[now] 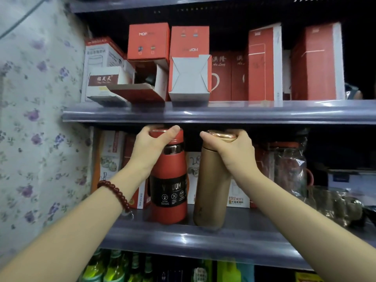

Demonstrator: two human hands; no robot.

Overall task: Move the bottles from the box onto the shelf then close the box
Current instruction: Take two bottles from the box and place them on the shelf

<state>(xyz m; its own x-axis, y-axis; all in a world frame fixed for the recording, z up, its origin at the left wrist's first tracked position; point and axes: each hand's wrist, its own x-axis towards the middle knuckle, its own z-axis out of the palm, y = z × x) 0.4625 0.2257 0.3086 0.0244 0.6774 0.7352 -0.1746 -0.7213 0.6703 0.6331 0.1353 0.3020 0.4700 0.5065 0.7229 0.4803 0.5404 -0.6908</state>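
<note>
Red bottle and gold bottle stand upright, side by side near the front edge of the shelf. Left hand is wrapped round the red cap; right hand is wrapped round the gold cap. Each bottle hangs directly below its hand. Top grips appear chosen to steady the bases while setting down. Cartons stand behind. Source box not in view.

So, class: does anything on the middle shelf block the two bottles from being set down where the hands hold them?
Nothing visible does. The red bottle and gold bottle stand at the shelf's front edge, in front of the boxes behind them.
</note>
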